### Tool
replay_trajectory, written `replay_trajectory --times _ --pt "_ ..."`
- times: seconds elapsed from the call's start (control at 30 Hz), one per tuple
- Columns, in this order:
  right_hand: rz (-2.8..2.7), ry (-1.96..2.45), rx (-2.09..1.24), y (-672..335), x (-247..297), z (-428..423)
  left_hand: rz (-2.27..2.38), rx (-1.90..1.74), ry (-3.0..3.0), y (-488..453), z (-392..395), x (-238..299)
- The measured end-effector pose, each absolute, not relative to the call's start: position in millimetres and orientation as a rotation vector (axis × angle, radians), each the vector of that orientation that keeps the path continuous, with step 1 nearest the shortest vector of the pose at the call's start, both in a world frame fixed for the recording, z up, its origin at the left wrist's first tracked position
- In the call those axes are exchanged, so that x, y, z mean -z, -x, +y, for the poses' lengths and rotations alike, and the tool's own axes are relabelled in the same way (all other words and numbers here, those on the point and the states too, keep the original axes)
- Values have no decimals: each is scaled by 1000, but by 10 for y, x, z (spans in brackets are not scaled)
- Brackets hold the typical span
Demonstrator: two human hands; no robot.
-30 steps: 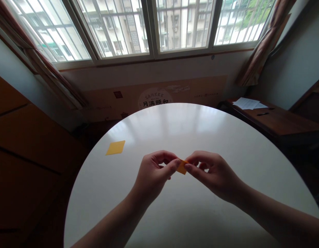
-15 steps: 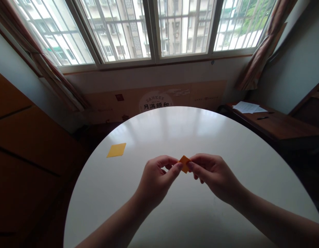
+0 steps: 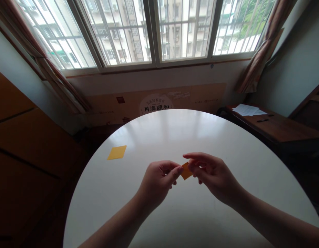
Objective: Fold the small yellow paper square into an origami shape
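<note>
A small folded piece of orange paper (image 3: 185, 173) is held up over the white table, its corners turned up and down like a diamond. My left hand (image 3: 161, 179) pinches its left corner between thumb and index finger. At the paper's right side, the thumb of my right hand (image 3: 209, 170) presses on it, with a bent finger behind. The right index finger is lifted and stretched out to the left, above the paper. My fingertips cover part of the paper's right edge.
A yellow square of paper (image 3: 117, 152) lies on the left of the round white table (image 3: 201, 220). Beyond the right rim is a brown wooden desk (image 3: 286, 127) with white sheets (image 3: 248, 110) and a dark pen-like object (image 3: 263, 120). Barred windows line the back wall.
My right index finger has lifted off the paper and straightened. The folded paper has turned slightly and shows more of its lower part. The view has tilted up a little.
</note>
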State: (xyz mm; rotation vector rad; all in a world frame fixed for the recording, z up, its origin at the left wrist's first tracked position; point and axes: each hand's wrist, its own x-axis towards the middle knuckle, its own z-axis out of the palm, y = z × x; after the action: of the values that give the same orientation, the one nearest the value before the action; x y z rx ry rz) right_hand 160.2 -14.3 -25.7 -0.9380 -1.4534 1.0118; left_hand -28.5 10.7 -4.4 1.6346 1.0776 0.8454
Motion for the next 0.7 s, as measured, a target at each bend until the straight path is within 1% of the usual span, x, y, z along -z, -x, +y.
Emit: replay_trajectory --times 0.33,0.7 --pt "-1427 994 -829 -1588 208 -147 1010 -840 -1427 286 114 15" --pt "-1488 1010 -847 -1556 221 -158 1048 -947 -1539 278 81 -3"
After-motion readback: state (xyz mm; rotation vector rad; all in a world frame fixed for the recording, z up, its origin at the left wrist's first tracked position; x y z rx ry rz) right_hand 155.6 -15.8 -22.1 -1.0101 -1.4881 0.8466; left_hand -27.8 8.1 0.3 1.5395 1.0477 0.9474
